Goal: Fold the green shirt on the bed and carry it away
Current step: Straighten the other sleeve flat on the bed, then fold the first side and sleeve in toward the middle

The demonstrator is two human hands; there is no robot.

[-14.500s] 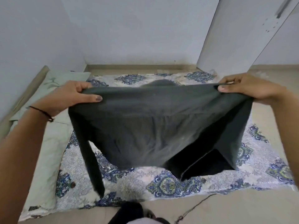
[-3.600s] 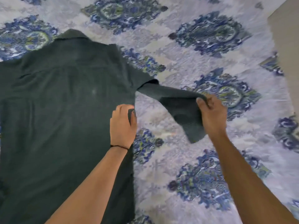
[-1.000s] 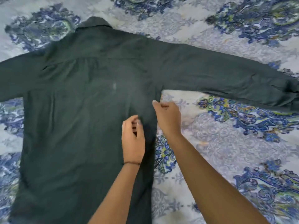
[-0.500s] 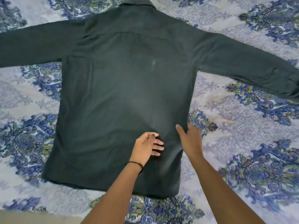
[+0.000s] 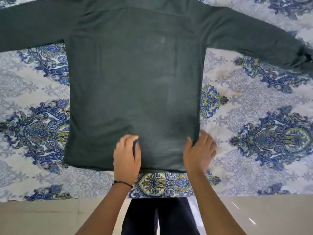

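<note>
The dark green shirt [image 5: 135, 85] lies flat, back side up, on the patterned bed sheet [image 5: 254, 99], with both long sleeves spread out to the sides. My left hand [image 5: 127, 155] rests on the shirt just above the hem, left of centre. Its fingers are loosely bent and blurred. My right hand [image 5: 199, 150] sits at the shirt's lower right side edge. Its thumb lies on the cloth and its straight fingers lie on the sheet beside it. The collar is cut off at the top of the view.
The bed's near edge [image 5: 50, 199] runs across the bottom, with beige floor [image 5: 42, 217] below it. My legs in dark trousers [image 5: 157, 217] stand against that edge, between my forearms.
Both hands have slid down the shirt's back towards the hem. The view has shifted, so the shirt now sits centred and its collar is out of sight.
</note>
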